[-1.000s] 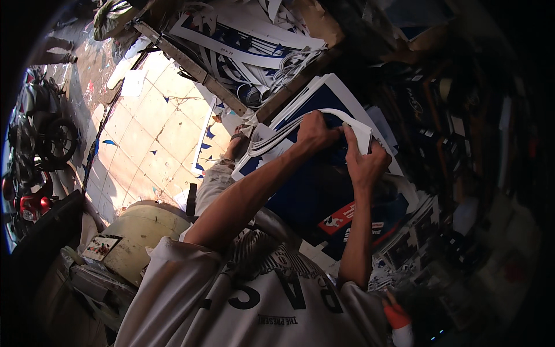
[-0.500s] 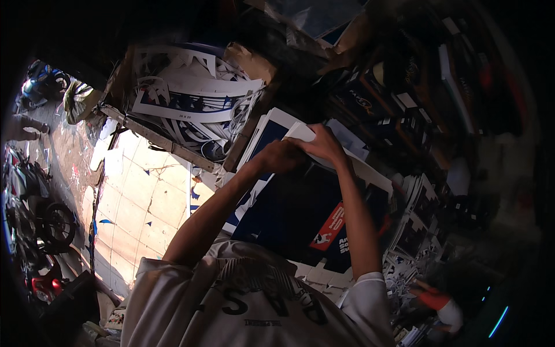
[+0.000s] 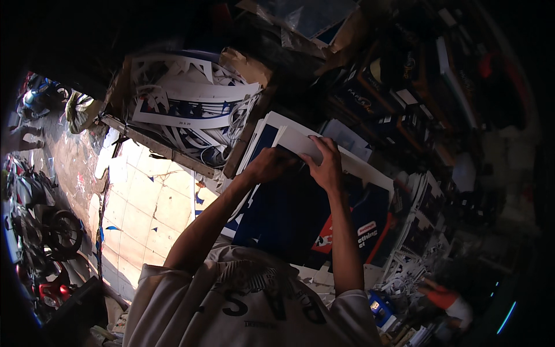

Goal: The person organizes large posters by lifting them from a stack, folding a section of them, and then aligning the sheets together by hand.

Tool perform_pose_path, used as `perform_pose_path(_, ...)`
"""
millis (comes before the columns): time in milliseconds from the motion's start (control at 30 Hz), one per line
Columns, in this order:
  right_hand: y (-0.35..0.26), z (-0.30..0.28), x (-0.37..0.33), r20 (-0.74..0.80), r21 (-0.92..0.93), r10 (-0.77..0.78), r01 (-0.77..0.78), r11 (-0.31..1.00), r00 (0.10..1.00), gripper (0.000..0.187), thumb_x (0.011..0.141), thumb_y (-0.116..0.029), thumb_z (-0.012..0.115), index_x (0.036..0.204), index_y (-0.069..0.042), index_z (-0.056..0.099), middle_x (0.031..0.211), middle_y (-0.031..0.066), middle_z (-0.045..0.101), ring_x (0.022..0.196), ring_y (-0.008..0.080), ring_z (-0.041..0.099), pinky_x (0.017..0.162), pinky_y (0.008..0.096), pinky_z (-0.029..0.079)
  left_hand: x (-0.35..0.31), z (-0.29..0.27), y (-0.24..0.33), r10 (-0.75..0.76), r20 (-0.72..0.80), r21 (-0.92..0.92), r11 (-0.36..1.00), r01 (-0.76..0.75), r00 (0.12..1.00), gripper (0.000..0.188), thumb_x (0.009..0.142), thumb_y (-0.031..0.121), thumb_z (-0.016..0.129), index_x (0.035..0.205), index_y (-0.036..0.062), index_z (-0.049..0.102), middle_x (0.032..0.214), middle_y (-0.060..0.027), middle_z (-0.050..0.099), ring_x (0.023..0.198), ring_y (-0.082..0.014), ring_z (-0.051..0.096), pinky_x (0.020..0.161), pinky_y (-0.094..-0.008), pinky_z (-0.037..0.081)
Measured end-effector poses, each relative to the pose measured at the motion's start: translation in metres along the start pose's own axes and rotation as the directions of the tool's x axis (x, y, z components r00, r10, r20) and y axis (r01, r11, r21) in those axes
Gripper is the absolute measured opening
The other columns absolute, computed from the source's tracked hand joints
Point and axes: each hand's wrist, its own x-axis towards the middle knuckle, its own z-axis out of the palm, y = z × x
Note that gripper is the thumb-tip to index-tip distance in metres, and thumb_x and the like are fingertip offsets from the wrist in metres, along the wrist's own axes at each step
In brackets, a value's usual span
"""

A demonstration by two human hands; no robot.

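Observation:
My left hand [image 3: 269,164] and my right hand [image 3: 327,164] are raised close together over a big dark blue printed sheet [image 3: 289,211] with a white border. Both grip the edge of a white sheet [image 3: 298,143] that lies on top of it. My right thumb and fingers pinch the sheet's near edge, and my left hand is closed on it just to the left. A red label [image 3: 346,231] shows on the blue sheet below my right forearm. More blue and white sheets [image 3: 263,136] are stacked underneath.
A heap of white and blue paper offcuts [image 3: 191,104] fills a box beyond a wooden beam [image 3: 159,147]. The sunlit tiled floor [image 3: 144,196] and parked motorcycles [image 3: 49,231] lie to the left. Dark shelves of boxes [image 3: 404,87] stand on the right, with paper scraps [image 3: 404,269] below.
A second ago my hands were bending a curled white strip. Now they hold a flatter white sheet edge, slightly lower than half a second ago. My view has swung.

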Motion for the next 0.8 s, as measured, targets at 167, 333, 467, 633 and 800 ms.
perform_pose_path(167, -0.006, 0.009, 0.001, -0.128, -0.051, -0.081, 0.075, 0.996, 0.988, 0.039, 0.077, -0.015, 0.079, 0.109, 0.002, 0.065, 0.106, 0.0128, 0.060, 0.098, 0.0305, 0.061, 0.082, 0.0403, 0.051, 0.000, 0.006, -0.006, -0.016, -0.031, -0.034, 0.999, 0.015, 0.999, 0.028, 0.093, 0.024, 0.062, 0.109, 0.0015, 0.069, 0.095, -0.0177, 0.072, 0.087, -0.0275, 0.071, 0.080, -0.0376, 0.054)
perform_pose_path(333, -0.018, -0.005, -0.009, -0.243, -0.037, -0.192, 0.189, 0.981, 0.951, 0.021, 0.083, -0.018, 0.076, 0.087, 0.002, 0.071, 0.081, 0.0101, 0.067, 0.074, 0.0255, 0.066, 0.067, 0.0359, 0.052, 0.001, 0.000, -0.007, -0.001, -0.038, 0.059, 0.998, 0.003, 0.999, 0.025, 0.087, 0.015, 0.067, 0.109, 0.0034, 0.070, 0.099, -0.0175, 0.072, 0.090, -0.0280, 0.071, 0.082, -0.0372, 0.055)
perform_pose_path(467, -0.016, -0.037, 0.001, 0.005, 0.201, 0.071, -0.071, 0.977, 0.997, 0.046, 0.095, -0.035, 0.060, 0.063, -0.003, 0.070, 0.054, 0.0084, 0.064, 0.048, 0.0205, 0.062, 0.055, 0.0348, 0.050, -0.013, 0.004, 0.011, 0.033, -0.041, 0.012, 0.999, -0.032, 0.999, 0.028, 0.083, 0.012, 0.070, 0.110, 0.0038, 0.070, 0.100, -0.0177, 0.071, 0.092, -0.0305, 0.070, 0.084, -0.0374, 0.056)
perform_pose_path(633, -0.022, -0.054, 0.034, 0.396, 0.176, 0.101, -0.183, 0.967, 0.913, 0.045, 0.090, -0.043, 0.065, 0.080, 0.000, 0.071, 0.071, 0.0130, 0.069, 0.063, 0.0208, 0.067, 0.061, 0.0322, 0.050, -0.026, 0.003, 0.025, 0.074, -0.110, 0.016, 0.997, -0.073, 0.991, 0.028, 0.083, 0.014, 0.071, 0.109, 0.0028, 0.070, 0.097, -0.0183, 0.071, 0.092, -0.0332, 0.070, 0.082, -0.0384, 0.056)
perform_pose_path(800, -0.010, -0.036, 0.040, 0.609, -0.198, 0.128, -0.006, 0.980, 0.783, 0.052, 0.078, -0.041, 0.078, 0.101, 0.005, 0.069, 0.094, 0.0217, 0.071, 0.091, 0.0351, 0.070, 0.084, 0.0420, 0.052, -0.026, 0.010, 0.013, 0.000, -0.145, -0.025, 1.000, -0.004, 0.989, 0.023, 0.091, 0.020, 0.064, 0.101, -0.0012, 0.067, 0.090, -0.0224, 0.069, 0.086, -0.0348, 0.070, 0.073, -0.0408, 0.053)
